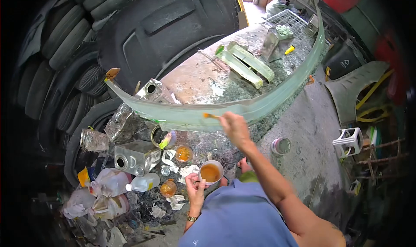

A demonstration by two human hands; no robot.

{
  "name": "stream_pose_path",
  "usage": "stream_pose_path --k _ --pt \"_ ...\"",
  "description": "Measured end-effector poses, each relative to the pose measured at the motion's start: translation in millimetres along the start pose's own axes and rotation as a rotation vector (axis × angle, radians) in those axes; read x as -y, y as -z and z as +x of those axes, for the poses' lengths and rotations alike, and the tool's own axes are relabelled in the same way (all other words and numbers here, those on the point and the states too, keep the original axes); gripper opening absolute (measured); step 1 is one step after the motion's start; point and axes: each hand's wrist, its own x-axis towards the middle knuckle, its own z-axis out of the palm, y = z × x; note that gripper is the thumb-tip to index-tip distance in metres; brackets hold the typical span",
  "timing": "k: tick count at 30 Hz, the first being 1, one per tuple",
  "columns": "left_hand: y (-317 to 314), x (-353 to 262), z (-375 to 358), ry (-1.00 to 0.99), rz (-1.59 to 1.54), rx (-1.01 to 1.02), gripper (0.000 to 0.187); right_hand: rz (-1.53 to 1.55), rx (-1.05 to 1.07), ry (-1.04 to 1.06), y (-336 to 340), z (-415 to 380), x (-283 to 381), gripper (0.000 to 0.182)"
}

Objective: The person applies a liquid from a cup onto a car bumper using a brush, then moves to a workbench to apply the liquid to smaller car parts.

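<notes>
My left hand (197, 190) grips a white cup (211, 172) close to my body, with amber-brown liquid inside it. My right hand (235, 128) is closed around a small brush (210, 115) whose orange end points left. The brush lies over the front face of a long, curved, pale-green translucent strip (182, 112); whether it touches cannot be made out. The strip arcs across the table, from an orange-brown tab (112, 73) at its left end up to the far right.
Metal cans (138, 157), bottles (145, 183) and amber-filled cups (184, 153) crowd the left of the table. Two pale-green pieces (245, 65) lie behind the strip. A round tin (281, 146) stands right of my arm. A black hood panel (173, 26) and tyres (65, 43) are behind.
</notes>
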Motion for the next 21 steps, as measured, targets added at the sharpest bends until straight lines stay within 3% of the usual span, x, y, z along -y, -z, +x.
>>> stream_pose_path --k 4,8,9,14,17,18,21 --pt "-6 -6 -6 0.030 -0.005 -0.062 0.044 0.050 0.017 0.176 -82 11 52 0.019" --pt "-7 -2 -5 0.037 0.006 -0.061 0.043 -0.115 0.014 0.131 -86 15 25 0.021" --pt "-8 -2 -5 0.037 -0.002 -0.069 0.044 -0.110 -0.071 0.174 -80 12 2 0.021" --pt "-12 -3 -1 0.039 -0.026 -0.009 0.048 -0.219 -0.049 -0.069 -4 2 -91 0.022" --pt "-15 -4 2 0.031 -0.021 0.017 0.048 -0.304 -0.173 -0.112 25 -5 -133 0.022" --pt "-13 -4 2 0.012 -0.019 0.017 0.048 -0.381 -0.179 -0.099 34 -6 -134 0.020" --pt "-10 0 1 -0.012 -0.020 0.011 0.049 -0.221 -0.170 0.064 41 -2 -78 0.013"
